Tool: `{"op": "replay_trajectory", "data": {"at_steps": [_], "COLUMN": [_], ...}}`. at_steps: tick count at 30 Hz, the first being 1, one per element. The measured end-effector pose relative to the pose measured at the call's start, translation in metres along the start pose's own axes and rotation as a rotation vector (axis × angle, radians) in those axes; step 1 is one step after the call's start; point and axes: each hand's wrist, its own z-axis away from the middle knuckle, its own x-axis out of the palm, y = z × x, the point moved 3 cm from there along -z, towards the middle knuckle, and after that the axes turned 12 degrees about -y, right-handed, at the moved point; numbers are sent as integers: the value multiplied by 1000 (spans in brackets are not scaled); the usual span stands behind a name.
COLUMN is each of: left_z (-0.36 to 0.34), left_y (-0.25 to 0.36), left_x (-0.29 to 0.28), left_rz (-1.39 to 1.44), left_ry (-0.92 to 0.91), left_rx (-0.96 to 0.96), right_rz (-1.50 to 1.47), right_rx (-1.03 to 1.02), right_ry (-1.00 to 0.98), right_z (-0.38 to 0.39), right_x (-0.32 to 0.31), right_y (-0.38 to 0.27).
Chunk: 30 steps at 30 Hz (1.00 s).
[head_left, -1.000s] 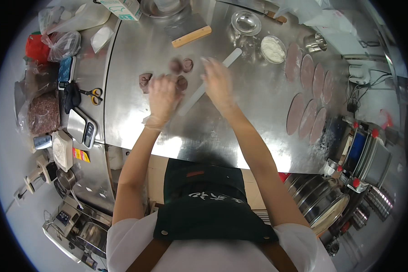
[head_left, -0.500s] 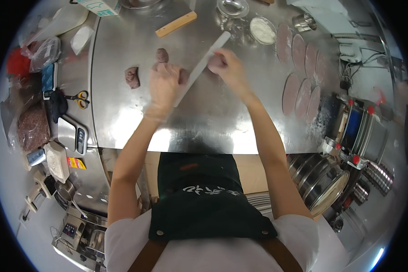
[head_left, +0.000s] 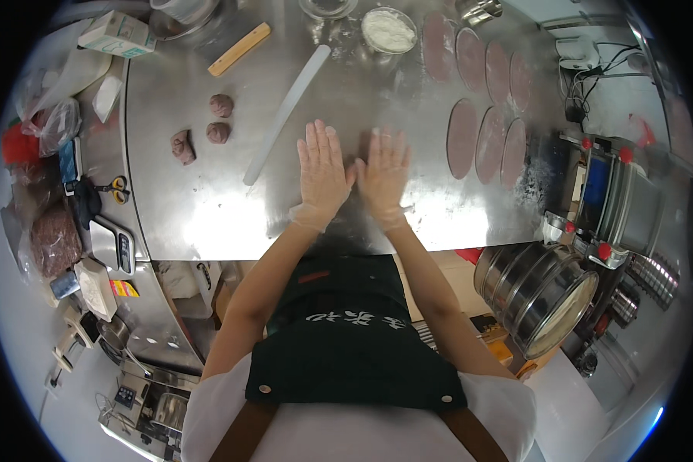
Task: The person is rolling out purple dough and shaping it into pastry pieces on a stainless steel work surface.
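Observation:
My left hand and my right hand, both in thin clear gloves, are held side by side over the steel table. Their fingers are stretched out, and the thumbs almost meet. A dark patch shows between the fingers; whether dough lies under the palms is hidden. Just left of my left hand, a white rolling pin rests at a slant. Beyond it sit two rounded lumps of purplish-brown dough, a far one and a nearer one. A rougher dough piece lies further left.
Flat purplish dough ovals lie in two rows at the right. A bowl of white flour and a wooden-handled tool are at the back. Scissors and a scale occupy the left side. Stacked round sieves stand lower right.
My right hand, pinching a dough lump before, now lies flat beside my left. My left hand has left the dough pieces and moved right, fingers extended. The view has shifted.

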Motion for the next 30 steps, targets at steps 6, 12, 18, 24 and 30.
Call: {"op": "replay_trajectory", "data": {"at_steps": [6, 12, 18, 24, 30], "left_z": [-13, -18, 8, 51, 70], "left_y": [-15, -17, -67, -118, -72], "left_x": [44, 37, 0, -12, -38], "left_rz": [-203, -160, 34, -26, 20], "left_ry": [-59, -61, 264, 250, 162], "left_rx": [-74, -58, -156, -289, 139], "right_rz": [96, 13, -248, -336, 30], "right_rx": [33, 53, -43, -299, -456], "right_ry": [-109, -125, 53, 22, -59], "right_z": [-9, -15, -16, -38, -3], "right_x": [21, 24, 34, -57, -64], "right_y": [-7, -6, 31, 25, 52]}}
